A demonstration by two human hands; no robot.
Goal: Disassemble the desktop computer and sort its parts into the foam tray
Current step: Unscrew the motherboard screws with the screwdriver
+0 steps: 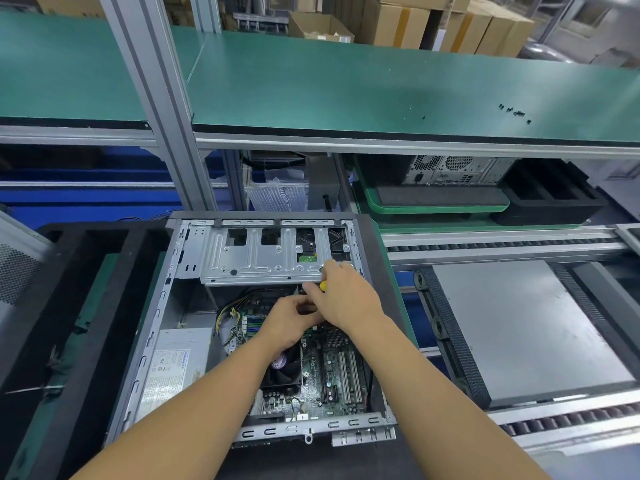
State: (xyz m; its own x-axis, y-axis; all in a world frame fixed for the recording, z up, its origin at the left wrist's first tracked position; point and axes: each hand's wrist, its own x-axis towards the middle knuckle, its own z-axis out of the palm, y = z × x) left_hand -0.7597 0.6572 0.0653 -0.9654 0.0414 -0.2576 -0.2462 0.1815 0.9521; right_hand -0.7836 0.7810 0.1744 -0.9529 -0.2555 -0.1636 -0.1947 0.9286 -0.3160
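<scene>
The open desktop case (166, 306) lies flat before me, with its metal drive cage (256, 258) at the far end. The green motherboard (332, 375), a black CPU fan (284, 372) and the grey power supply (176, 365) show inside. My right hand (343, 292) grips a yellow-handled screwdriver (322, 285) at the cage's near right edge. My left hand (291, 320) is curled just beside it over the motherboard, pinching something dark that I cannot make out. The black foam tray (69, 306) sits left of the case.
A green shelf (381, 91) overhangs the bench, with several small black screws (516, 113) on it. To the right are a roller conveyor (502, 247) and a grey panel (526, 327). Another computer (453, 169) and a black foam tray (550, 195) stand behind.
</scene>
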